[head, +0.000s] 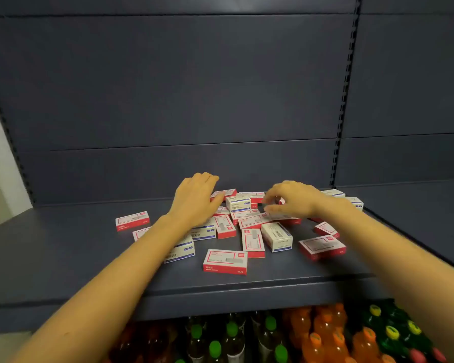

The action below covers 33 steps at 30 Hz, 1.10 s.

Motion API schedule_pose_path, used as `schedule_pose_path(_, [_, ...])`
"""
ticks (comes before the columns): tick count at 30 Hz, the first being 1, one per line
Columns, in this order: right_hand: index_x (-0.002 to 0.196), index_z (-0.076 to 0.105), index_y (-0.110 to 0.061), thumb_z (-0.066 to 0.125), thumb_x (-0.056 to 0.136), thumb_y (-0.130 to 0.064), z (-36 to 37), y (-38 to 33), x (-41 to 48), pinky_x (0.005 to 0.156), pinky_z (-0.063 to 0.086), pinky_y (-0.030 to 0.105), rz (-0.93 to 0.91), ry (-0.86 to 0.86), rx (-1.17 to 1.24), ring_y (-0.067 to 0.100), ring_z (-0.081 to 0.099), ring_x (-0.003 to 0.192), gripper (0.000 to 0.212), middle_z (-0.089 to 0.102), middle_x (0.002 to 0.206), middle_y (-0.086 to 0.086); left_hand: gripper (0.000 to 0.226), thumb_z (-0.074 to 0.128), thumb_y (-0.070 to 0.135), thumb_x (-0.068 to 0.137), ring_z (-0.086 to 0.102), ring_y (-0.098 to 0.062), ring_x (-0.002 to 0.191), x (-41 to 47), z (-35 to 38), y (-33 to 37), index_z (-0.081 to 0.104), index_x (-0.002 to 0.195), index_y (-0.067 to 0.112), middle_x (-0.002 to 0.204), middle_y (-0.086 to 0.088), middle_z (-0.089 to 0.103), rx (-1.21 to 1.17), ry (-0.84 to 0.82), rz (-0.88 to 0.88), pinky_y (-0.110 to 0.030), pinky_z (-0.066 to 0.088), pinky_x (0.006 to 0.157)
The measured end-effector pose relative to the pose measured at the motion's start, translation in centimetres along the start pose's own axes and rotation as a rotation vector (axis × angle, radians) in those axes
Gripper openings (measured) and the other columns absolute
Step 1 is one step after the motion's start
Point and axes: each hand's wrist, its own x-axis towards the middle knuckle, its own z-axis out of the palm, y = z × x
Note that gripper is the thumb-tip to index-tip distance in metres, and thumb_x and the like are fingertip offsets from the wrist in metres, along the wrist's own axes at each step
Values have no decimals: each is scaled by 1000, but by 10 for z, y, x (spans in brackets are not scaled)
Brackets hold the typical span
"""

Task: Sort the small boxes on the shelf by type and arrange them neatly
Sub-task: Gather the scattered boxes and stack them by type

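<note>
Small boxes of two kinds lie jumbled in the middle of a dark grey shelf [63, 258]. Some are red and white, such as the front one [225, 261], one at the left [132, 220] and one at the right [321, 247]. Others are blue and white, like the box [277, 236] near the middle and another [238, 203] on top of the pile. My left hand [194, 197] lies flat over the pile's left side, fingers straight, thumb beside a red box [224, 193]. My right hand [288, 199] hovers over the pile's right side with bent, blurred fingers and nothing visibly held.
The shelf's back panel [168, 100] rises right behind the pile, with slotted uprights at both sides. More blue-and-white boxes [355, 201] sit at the back right. On the level below stand green-capped bottles [215, 347], orange bottles [315, 341] and green bottles with yellow caps [392, 332].
</note>
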Motion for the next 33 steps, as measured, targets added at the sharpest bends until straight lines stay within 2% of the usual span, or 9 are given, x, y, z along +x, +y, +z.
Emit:
schedule_pose_path(5, [123,58,-19,57,88,-38,1,6,6,82,38,22,-35,-217,31,14,53,110,39,57,129,-1,47,44,43,92,46,-21,124,-5,2,-9,45,132,19,139,-2,48,-25,-11,3,-37,40,100])
schedule_pose_path(10, [123,59,-15,60,88,-31,1,9,22,94,41,26,-79,-302,60,16,54,110,39,59,127,2,46,44,44,91,46,-20,124,-12,-3,-16,47,131,21,138,-1,49,-22,-7,0,-37,39,100])
schedule_pose_path(15, [112,65,-15,63,86,-29,3,13,37,90,41,25,-137,-389,18,12,54,101,30,62,120,2,39,44,43,92,50,-17,118,-17,-11,-22,55,122,22,130,1,55,-29,-17,-19,-34,41,96])
schedule_pose_path(20, [114,63,-16,63,85,-30,5,14,46,89,40,24,-176,-407,-23,9,48,99,32,58,123,2,31,50,41,89,54,-11,91,-21,-26,-29,64,107,21,113,1,64,-89,-151,-51,-31,48,82])
schedule_pose_path(23, [113,63,-16,66,83,-30,5,14,50,87,40,22,-171,-440,-30,11,50,99,33,58,123,3,27,55,38,87,57,-11,88,-22,-31,-32,66,103,19,108,1,64,-143,-262,-47,-30,51,79])
schedule_pose_path(26, [113,63,-15,67,82,-30,7,12,55,92,41,24,-159,-467,-64,17,53,109,35,58,125,4,29,59,41,84,55,-9,86,-24,-31,-35,67,102,19,99,6,60,-145,-347,-32,-24,47,75])
schedule_pose_path(28, [114,63,-15,67,82,-30,8,10,57,92,41,24,-165,-471,-89,16,53,107,35,58,125,4,31,60,44,82,56,-9,86,-25,-30,-37,67,100,20,97,8,60,-150,-390,-33,-26,50,76])
schedule_pose_path(30, [110,63,-16,67,82,-33,4,11,56,86,41,21,-184,-444,-79,12,51,99,33,59,120,2,33,61,47,80,57,-9,87,-26,-28,-40,66,100,21,98,9,61,-152,-418,-37,-31,53,80])
schedule_pose_path(33, [104,64,-17,69,78,-39,-13,14,51,70,37,13,-211,-342,-24,7,50,85,34,55,105,-5,36,63,49,77,57,-8,86,-26,-26,-42,64,103,23,97,13,57,-154,-449,-31,-31,53,82])
